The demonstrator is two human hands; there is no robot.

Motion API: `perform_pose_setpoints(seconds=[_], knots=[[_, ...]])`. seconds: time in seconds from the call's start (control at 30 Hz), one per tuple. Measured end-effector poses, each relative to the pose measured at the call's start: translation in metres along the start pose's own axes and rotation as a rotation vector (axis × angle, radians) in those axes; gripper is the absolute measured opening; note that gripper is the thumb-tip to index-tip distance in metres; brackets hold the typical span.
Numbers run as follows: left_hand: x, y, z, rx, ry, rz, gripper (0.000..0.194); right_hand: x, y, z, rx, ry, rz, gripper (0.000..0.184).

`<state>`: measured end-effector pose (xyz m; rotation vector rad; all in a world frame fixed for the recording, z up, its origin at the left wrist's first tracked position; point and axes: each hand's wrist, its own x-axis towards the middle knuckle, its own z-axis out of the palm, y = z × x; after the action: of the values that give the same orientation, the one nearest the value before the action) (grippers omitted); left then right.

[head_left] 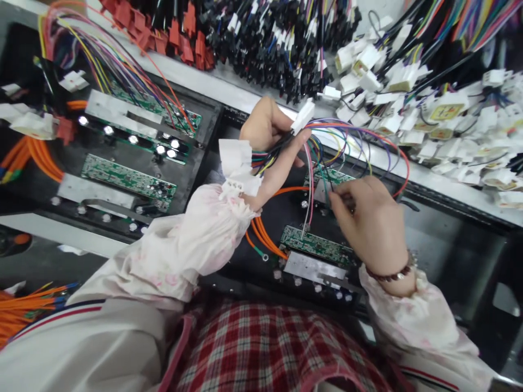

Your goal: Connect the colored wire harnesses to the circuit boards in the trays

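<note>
My left hand [272,144] is closed around a wire harness [278,149] of multicoloured wires. White connectors [237,163] on the harness hang over my left wrist, and a white label [303,115] sticks up at my fingertips. To the right, my right hand [371,218] pinches a thin dark wire [328,177] from that bundle; its tip is hidden. A pink and a white wire [309,190] run from the bundle down to the lower green circuit board [316,245]. The upper circuit board [335,177] lies partly behind my right hand.
On the left stands another black tray holding two circuit boards [131,177] and orange cables [44,158]. Beyond a metal rail [408,155] lie piles of red connectors [163,35], black connectors [278,49] and white connectors [441,109]. Orange wires [30,310] lie at lower left.
</note>
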<state>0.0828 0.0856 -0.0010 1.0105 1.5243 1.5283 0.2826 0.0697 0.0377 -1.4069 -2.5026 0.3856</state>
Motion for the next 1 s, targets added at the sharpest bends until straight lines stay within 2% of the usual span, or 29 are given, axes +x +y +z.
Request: perform_pose_setpoints(seconds=[0.13,0.3,0.53,0.7,0.9,1.0], knots=[[-0.002,0.003,0.003,-0.031,0.022,-0.001,0.038,0.012,0.005,0.002,0.102,0.218,0.132,0.012],[0.000,0.000,0.002,-0.056,-0.011,0.009,0.039,0.025,0.017,0.019,0.201,0.138,0.129,0.007],[-0.003,0.006,0.000,-0.058,-0.007,-0.047,0.030,0.025,0.017,0.024,0.216,0.149,0.134,0.007],[-0.004,0.006,0.002,-0.111,0.018,-0.061,0.031,0.026,0.017,0.027,0.217,0.190,0.135,0.006],[-0.003,0.010,-0.002,0.030,-0.051,-0.122,0.032,0.026,0.019,0.029,0.215,0.160,0.114,0.010],[-0.003,0.013,-0.002,0.078,-0.039,-0.144,0.033,0.022,0.015,0.025,0.165,0.157,0.134,0.012]])
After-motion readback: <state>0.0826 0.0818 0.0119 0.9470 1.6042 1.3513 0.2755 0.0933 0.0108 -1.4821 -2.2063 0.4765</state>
